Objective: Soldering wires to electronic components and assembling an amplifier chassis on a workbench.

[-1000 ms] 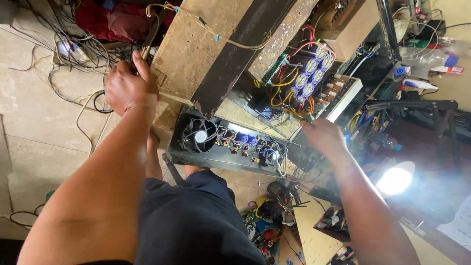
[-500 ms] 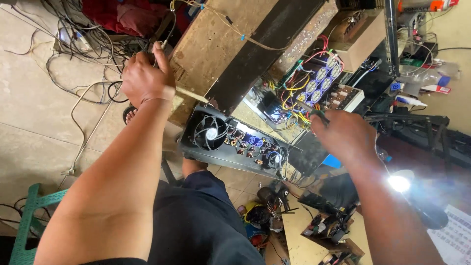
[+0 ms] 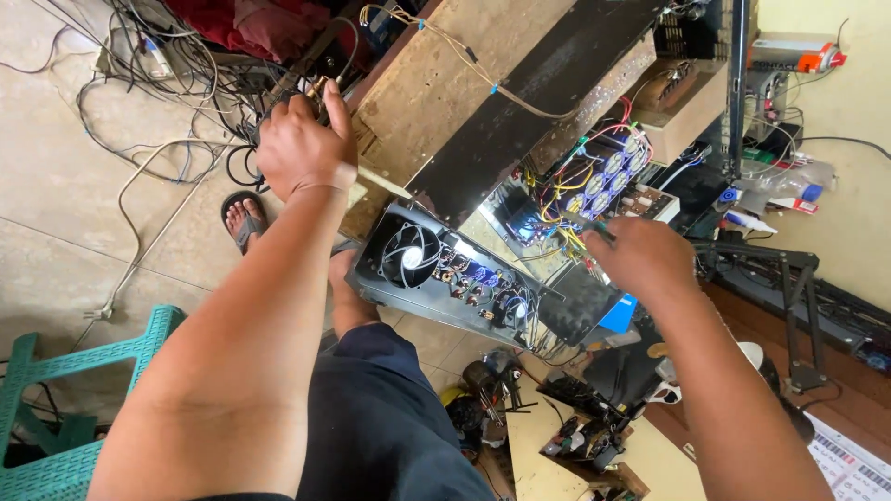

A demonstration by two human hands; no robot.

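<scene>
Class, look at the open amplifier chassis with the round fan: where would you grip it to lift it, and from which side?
Probably the fan-end corner of the amplifier chassis, from the near left: its black rear panel gives a firm straight edge there, while the open top is full of wires.

Bare-armed, no sleeves; dark navy trousers (image 3: 380, 427) below both grips, black sandal (image 3: 243, 223) on one foot.

Rough wooden board (image 3: 436, 102), matt black metal amplifier chassis (image 3: 445, 278).
</scene>
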